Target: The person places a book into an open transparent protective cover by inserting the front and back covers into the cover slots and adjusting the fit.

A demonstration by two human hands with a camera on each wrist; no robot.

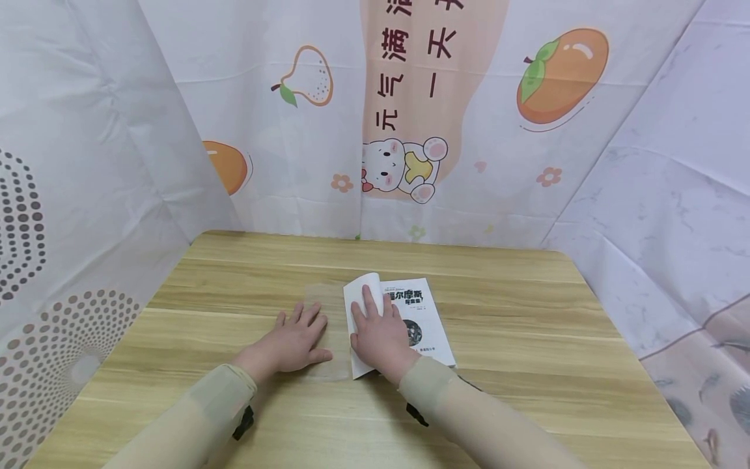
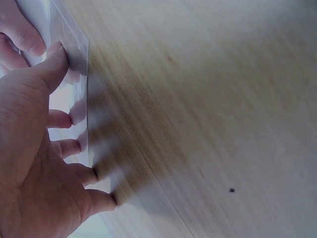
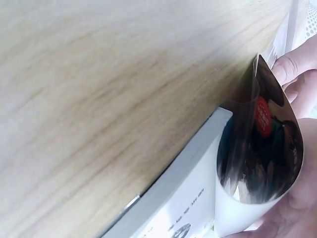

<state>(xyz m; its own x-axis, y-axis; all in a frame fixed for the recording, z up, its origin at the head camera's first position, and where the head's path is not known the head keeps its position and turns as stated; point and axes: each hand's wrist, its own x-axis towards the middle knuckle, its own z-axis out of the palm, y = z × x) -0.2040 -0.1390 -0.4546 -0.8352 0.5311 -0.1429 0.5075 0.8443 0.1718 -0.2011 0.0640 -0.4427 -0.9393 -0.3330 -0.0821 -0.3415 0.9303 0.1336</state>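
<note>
Wood-grain table point(image 1: 234, 273), fruit-print curtain point(image 1: 263, 130) at the far side, and our book point(image 1: 430, 319) lies around the middle, long axis running near to far with a slight slant. Our right hand point(image 1: 381, 339) is way closer to it, fingers spread flat on the curled front cover point(image 3: 262, 168), which bends over leftward. Our left hand point(image 1: 295, 345) is left of the book, fingers splayed at the clear plastic sheet's point(image 1: 334, 326) left edge, gripping nothing.
</note>
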